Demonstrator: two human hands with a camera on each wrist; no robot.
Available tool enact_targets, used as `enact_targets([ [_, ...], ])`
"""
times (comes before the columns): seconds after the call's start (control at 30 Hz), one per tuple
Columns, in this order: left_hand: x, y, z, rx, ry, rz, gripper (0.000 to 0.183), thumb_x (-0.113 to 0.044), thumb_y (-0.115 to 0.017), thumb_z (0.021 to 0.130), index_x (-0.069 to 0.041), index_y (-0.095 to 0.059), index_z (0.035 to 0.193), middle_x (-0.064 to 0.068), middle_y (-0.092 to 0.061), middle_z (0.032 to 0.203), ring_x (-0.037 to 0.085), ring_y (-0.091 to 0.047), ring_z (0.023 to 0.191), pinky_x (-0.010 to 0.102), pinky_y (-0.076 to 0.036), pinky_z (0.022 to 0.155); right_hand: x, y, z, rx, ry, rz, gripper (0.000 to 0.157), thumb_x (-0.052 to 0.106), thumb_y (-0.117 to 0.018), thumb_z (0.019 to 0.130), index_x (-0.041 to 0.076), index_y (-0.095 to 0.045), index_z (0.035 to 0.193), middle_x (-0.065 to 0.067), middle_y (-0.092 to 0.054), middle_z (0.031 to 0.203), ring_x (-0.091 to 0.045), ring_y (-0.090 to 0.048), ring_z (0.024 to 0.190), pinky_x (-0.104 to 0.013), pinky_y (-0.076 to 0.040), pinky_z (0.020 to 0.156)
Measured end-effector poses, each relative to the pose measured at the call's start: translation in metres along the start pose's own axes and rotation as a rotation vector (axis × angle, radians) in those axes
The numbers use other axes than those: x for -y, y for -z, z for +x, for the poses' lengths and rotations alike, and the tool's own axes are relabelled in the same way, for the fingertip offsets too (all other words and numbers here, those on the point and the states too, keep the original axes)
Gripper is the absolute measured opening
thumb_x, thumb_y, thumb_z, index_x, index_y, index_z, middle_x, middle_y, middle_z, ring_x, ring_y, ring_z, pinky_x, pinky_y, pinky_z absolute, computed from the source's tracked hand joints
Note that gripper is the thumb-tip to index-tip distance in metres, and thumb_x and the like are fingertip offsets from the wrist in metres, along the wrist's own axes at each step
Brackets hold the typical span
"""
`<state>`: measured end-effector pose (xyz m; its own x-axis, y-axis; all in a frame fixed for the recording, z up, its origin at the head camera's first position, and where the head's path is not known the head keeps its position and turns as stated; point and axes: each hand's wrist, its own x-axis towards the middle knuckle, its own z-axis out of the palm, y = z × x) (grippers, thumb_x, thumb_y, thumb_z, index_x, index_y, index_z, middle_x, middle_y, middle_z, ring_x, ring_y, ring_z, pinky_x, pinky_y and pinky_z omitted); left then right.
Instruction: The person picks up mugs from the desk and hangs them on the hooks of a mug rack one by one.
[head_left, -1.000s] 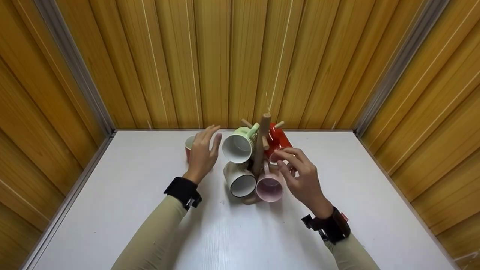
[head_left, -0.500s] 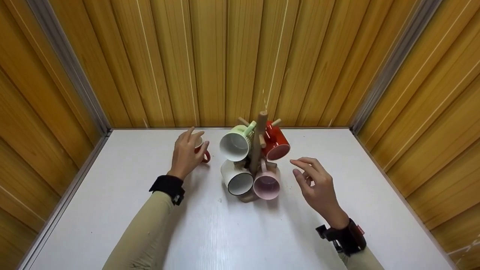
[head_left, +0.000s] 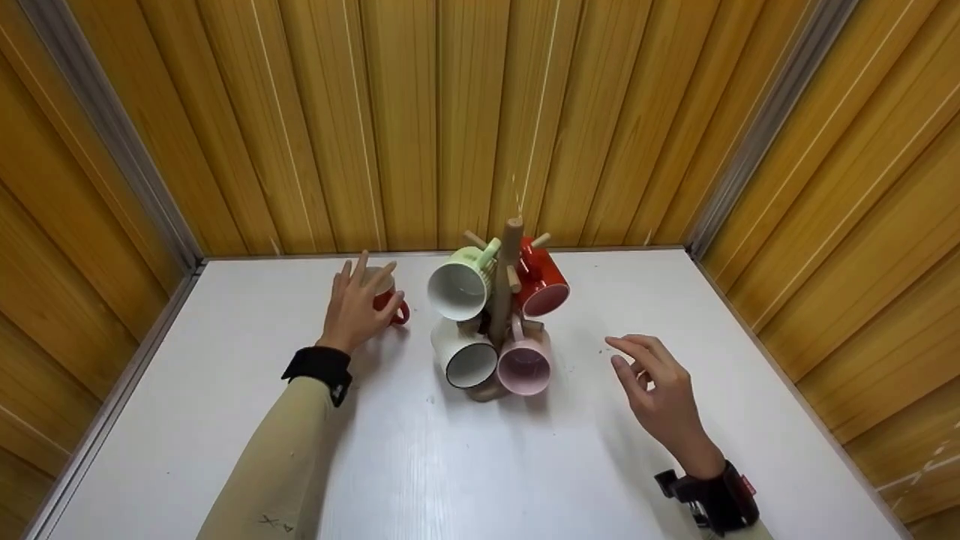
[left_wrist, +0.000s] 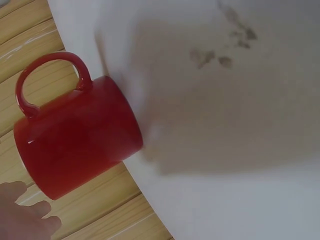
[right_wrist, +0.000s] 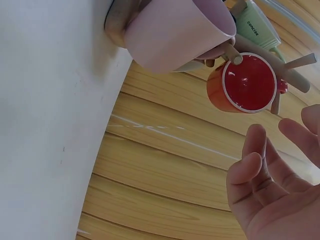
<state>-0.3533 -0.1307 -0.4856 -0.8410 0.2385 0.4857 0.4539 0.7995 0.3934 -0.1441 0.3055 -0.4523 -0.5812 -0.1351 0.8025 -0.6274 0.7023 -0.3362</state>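
Note:
My left hand [head_left: 351, 309] is at a red mug [left_wrist: 80, 135] standing on the table at the left, fingers spread over its far side and rim. Its handle points right in the head view. In the left wrist view the fingertips [left_wrist: 37, 212] lie close to the rim; contact is not clear. My right hand [head_left: 664, 401] hangs in the air, fingers loosely bent around nothing. To its left stands a wooden mug tree [head_left: 501, 300] bearing a green mug [head_left: 459, 286], a second red mug [head_left: 544, 289], a white mug with a dark rim [head_left: 466, 356] and a pink mug [head_left: 523, 366].
The white table [head_left: 450, 465] meets wood-patterned panels [head_left: 405, 135] at the back and sides. Bare pegs stick out near the top of the mug tree, one peg [head_left: 513, 279] facing forward. Metal strips [head_left: 765, 127] run along the corners.
My left hand has moved left, away from the mug tree, to the red mug on the table. The right hand has drawn back right and nearer, away from the hanging red mug.

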Motion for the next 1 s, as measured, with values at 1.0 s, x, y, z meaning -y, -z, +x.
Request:
enact_targets([
  [1.0, 0.024, -0.003, -0.028, 0.023, 0.027, 0.089, 0.045, -0.037, -0.050, 0.108, -0.029, -0.051, 0.152, 0.028, -0.030, 0.156, 0.045, -0.033, 0.140, 0.063, -0.049, 0.098, -0.001, -0.002, -0.035, 0.106, -0.062, 0.005, 0.044, -0.008, -0.075, 0.087, 0.012, -0.073, 0.126, -0.005, -0.069, 0.111, -0.003, -0.054, 0.065, -0.013, -0.044, 0.054],
])
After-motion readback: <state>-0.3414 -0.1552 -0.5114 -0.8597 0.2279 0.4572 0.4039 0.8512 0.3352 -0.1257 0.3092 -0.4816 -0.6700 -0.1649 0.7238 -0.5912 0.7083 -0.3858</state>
